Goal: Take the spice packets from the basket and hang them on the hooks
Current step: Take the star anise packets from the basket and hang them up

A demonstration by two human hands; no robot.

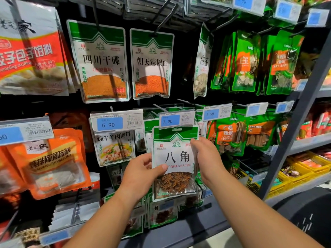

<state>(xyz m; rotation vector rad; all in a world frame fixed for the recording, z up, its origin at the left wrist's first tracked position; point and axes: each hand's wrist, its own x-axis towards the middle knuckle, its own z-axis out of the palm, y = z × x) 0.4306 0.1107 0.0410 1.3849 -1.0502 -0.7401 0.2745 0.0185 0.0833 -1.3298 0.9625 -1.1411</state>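
I hold a green-and-white star anise packet (176, 158) upright in front of the shelf, its clear lower window showing brown star anise. My left hand (141, 171) grips its left edge with the thumb across the front. On the packet's right edge, my right hand (206, 158) has its fingers at the upper corner. The packet's hang hole sits just below the 7.90 price tag (176, 119) at the end of a hook (161, 107). Whether the hole is on the hook I cannot tell. The basket is not in view.
Green-and-white spice packets (102, 61) hang above on hooks. Orange seasoning packets (53, 161) hang at the left, green cinnamon packs (231, 135) at the right. A grey shelf upright (293, 122) slants down the right side. Yellow crates (304, 169) stand on the lower right shelf.
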